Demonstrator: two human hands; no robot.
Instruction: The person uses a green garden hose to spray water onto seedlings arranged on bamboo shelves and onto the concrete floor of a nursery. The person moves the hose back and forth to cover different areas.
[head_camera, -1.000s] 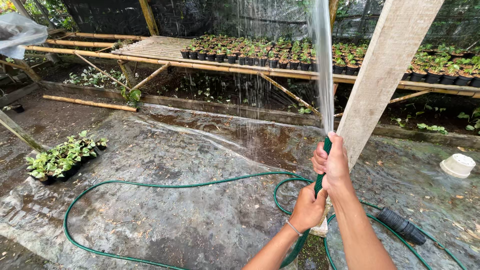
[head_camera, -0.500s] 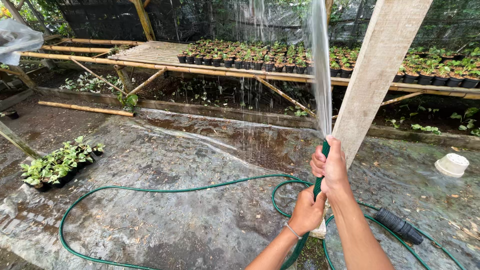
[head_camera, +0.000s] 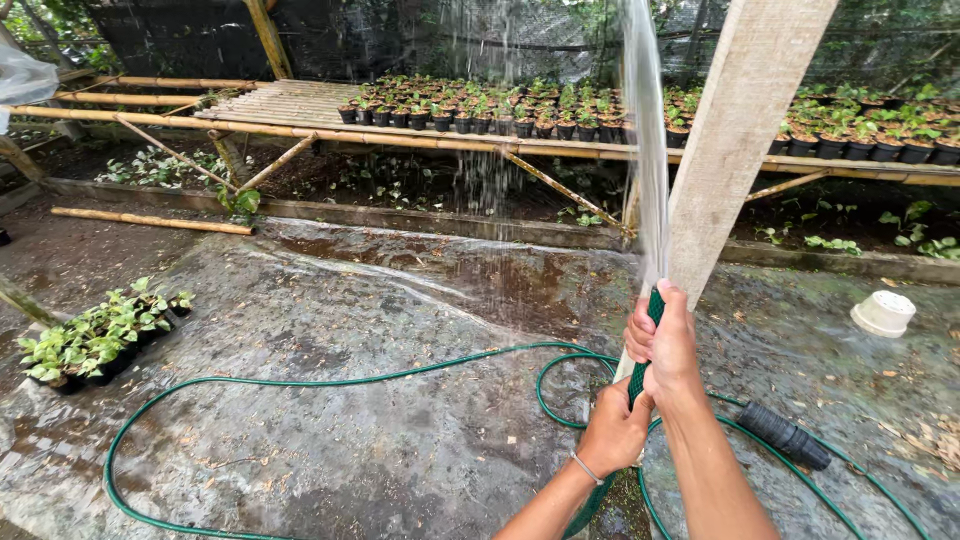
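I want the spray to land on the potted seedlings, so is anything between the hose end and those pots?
Nothing visible blocks it. The water arcs from the hose past the left edge of the leaning post towards the pots.

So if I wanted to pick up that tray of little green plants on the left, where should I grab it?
Probably by the dark tray's two long edges, low down, with both hands, coming in from the sides. The seedlings crowd the whole top, so reaching from above would crush the leaves. It lies flat on the wet ground sheet, so lifting it level should keep the plants from tipping.
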